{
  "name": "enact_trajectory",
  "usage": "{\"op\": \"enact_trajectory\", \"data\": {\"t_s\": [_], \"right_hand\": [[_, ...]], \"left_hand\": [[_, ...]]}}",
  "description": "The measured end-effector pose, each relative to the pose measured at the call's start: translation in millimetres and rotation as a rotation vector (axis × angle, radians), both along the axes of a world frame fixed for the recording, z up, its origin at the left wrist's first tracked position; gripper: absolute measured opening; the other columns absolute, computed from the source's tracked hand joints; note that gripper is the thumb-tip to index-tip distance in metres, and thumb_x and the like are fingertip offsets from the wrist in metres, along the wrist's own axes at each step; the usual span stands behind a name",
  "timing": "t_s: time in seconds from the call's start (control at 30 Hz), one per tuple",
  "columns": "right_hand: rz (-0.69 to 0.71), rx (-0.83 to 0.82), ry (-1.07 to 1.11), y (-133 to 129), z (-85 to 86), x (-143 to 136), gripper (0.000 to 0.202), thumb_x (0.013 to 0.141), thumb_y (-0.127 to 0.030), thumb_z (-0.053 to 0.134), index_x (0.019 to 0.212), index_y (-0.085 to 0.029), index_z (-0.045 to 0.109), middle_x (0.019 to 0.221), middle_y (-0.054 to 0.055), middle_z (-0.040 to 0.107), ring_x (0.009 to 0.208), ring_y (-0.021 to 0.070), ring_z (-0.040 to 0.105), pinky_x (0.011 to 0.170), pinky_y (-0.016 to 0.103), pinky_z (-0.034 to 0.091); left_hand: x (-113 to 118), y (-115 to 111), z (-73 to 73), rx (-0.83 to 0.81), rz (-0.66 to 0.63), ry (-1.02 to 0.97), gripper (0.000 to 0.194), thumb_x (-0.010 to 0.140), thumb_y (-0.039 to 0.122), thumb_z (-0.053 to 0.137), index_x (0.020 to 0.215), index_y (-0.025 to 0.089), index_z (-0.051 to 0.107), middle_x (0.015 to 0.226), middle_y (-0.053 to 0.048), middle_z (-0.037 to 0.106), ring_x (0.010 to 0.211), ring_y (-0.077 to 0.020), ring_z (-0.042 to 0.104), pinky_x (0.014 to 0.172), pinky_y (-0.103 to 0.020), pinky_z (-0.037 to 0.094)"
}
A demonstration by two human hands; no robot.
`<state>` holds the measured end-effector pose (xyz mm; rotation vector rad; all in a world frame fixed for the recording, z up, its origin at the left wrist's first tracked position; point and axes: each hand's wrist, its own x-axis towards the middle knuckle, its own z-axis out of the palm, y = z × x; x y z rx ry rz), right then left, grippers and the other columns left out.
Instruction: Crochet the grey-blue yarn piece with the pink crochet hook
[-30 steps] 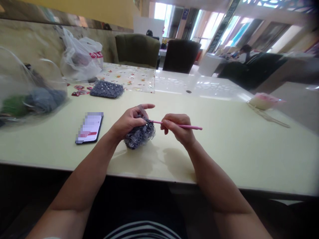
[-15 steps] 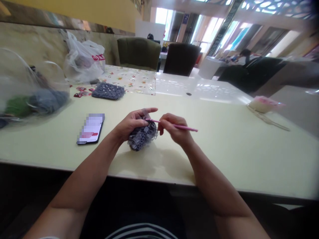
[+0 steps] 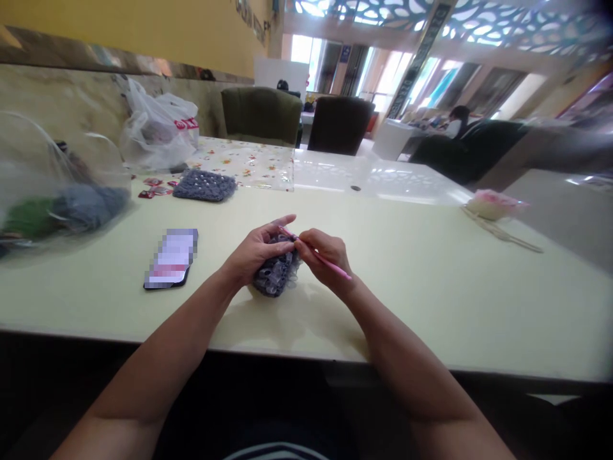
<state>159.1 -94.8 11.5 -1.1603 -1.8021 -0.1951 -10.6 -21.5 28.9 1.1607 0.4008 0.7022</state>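
My left hand (image 3: pixel 253 252) is closed around a bunched grey crochet piece (image 3: pixel 275 273) with shiny ruffled loops, its index finger stretched out to the right. In my right hand (image 3: pixel 327 250) is a pink crochet hook (image 3: pixel 331 264), pinched between thumb and fingers. The hook's tip end crosses the top edge of the piece beside my left fingers. Whether yarn is looped on the tip is too small to tell. Both hands are close together just above the table, and the fingertips of my right hand seem to touch the piece.
A phone (image 3: pixel 171 259) lies left of my hands. Behind it are a flat grey crocheted piece (image 3: pixel 205 185), small red wrappers (image 3: pixel 156 190), a white plastic bag (image 3: pixel 160 124) and a clear bag of yarn (image 3: pixel 90 207). A pink-and-cream item with a cord (image 3: pixel 495 204) lies at right.
My right hand has moved left against the piece, and the hook has tilted, its back end now lower and closer to my wrist. The camera view has shifted slightly.
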Motion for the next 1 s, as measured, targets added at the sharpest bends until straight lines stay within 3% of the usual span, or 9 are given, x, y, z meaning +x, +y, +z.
{"op": "enact_trajectory", "data": {"t_s": [0.1,0.2,0.3,0.37,0.47,0.57,0.77,1.0], "right_hand": [[-0.056,0.013,-0.115,-0.7,-0.8,-2.5,0.027,0.1,-0.029,0.047,0.075,-0.019,0.052,0.069,-0.001,0.056,0.059,0.0085,0.048,0.058,0.023,0.034],[-0.242,0.081,-0.271,-1.4,-4.0,-9.8,0.029,0.1,-0.028,0.045,0.073,-0.019,0.05,0.067,-0.001,0.056,0.056,0.0098,0.044,0.056,0.026,0.028],[-0.431,0.165,-0.379,-1.4,-7.5,-17.2,0.028,0.101,-0.025,0.044,0.074,-0.02,0.05,0.066,0.0,0.055,0.055,0.0119,0.041,0.056,0.03,0.025],[-0.474,0.227,-0.422,-1.2,-8.5,-19.2,0.027,0.101,-0.024,0.044,0.074,-0.02,0.05,0.064,0.001,0.054,0.055,0.013,0.041,0.057,0.031,0.026],[-0.384,0.301,-0.423,-1.7,-7.0,-17.4,0.023,0.1,-0.025,0.047,0.078,-0.02,0.051,0.064,0.0,0.055,0.057,0.0133,0.044,0.059,0.03,0.03],[-0.24,0.324,-0.371,-3.5,-3.8,-14.1,0.018,0.099,-0.023,0.049,0.082,-0.02,0.051,0.063,-0.001,0.054,0.057,0.0119,0.045,0.059,0.028,0.034],[-0.093,0.276,-0.309,-7.5,1.3,-9.4,0.015,0.092,-0.016,0.056,0.079,-0.02,0.051,0.063,-0.003,0.052,0.054,0.0101,0.043,0.055,0.026,0.033],[0.042,0.167,-0.211,-14.6,10.9,-8.6,0.02,0.092,-0.013,0.053,0.073,-0.02,0.05,0.059,-0.004,0.049,0.052,0.0088,0.04,0.053,0.026,0.032]], "left_hand": [[1.8,-3.0,-0.3,0.019,0.047,0.011,0.072,0.071,0.017,0.081,0.138,0.025,0.059,0.087,0.003,0.063,0.078,-0.0084,0.06,0.078,-0.023,0.047],[7.0,-6.9,-4.1,0.08,0.15,0.05,0.073,0.071,0.016,0.08,0.14,0.024,0.057,0.082,0.005,0.062,0.075,-0.0063,0.058,0.077,-0.02,0.045],[12.8,-8.8,-9.0,0.049,0.218,0.059,0.063,0.072,0.019,0.079,0.133,0.019,0.063,0.084,0.003,0.066,0.078,-0.0082,0.06,0.079,-0.022,0.046],[13.7,-7.1,-9.9,-0.052,0.158,0.046,0.051,0.071,0.02,0.078,0.121,0.015,0.069,0.092,-0.002,0.07,0.084,-0.0115,0.063,0.082,-0.024,0.048],[8.1,-1.6,-5.0,-0.182,-0.027,0.059,0.047,0.069,0.016,0.076,0.115,0.013,0.071,0.099,-0.007,0.072,0.091,-0.0158,0.067,0.083,-0.026,0.049],[-2.9,2.7,4.6,-0.207,-0.137,0.037,0.06,0.069,0.014,0.071,0.129,0.014,0.064,0.095,-0.007,0.073,0.083,-0.0155,0.067,0.079,-0.026,0.05],[-18.8,5.7,15.1,-0.187,-0.17,0.0,0.067,0.077,0.015,0.058,0.143,0.011,0.049,0.081,-0.005,0.07,0.076,-0.0171,0.066,0.074,-0.028,0.05],[-23.5,4.7,16.8,-0.213,-0.14,0.011,0.055,0.076,0.014,0.055,0.13,0.01,0.06,0.079,-0.005,0.069,0.073,-0.0138,0.063,0.07,-0.025,0.049]]}}
